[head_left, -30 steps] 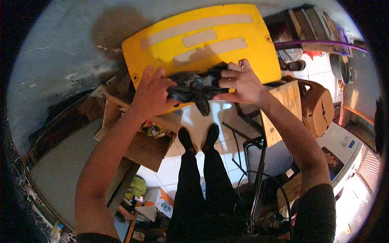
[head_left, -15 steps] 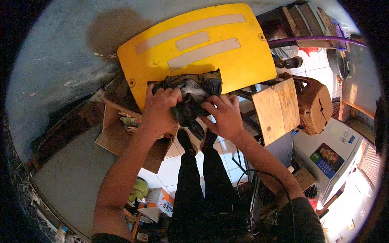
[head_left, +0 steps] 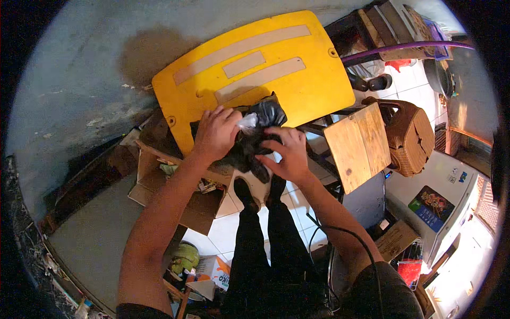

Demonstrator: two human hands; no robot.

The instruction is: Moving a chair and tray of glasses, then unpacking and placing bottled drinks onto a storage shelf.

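A crumpled black plastic bag (head_left: 270, 112) lies at the near edge of a yellow board (head_left: 260, 74), part of it hanging over the edge. Out of its opening shows a piece of whitish clear plastic (head_left: 247, 122). My left hand (head_left: 215, 133) pinches this plastic between thumb and fingers. On the bag's right side my right hand (head_left: 288, 153) grips the black plastic with curled fingers. What else the bag holds is hidden by its folds and my hands.
Below the board on the left stands an open cardboard box (head_left: 199, 210) with small items inside. A wooden stool (head_left: 357, 146) and a brown woven basket (head_left: 409, 138) are at the right. A black cable (head_left: 366, 250) runs across my right arm.
My left hand has risen slightly and now pinches the whitish plastic, which shows bunched up. The black bag's right part stands more puffed up. My right hand stays on the bag.
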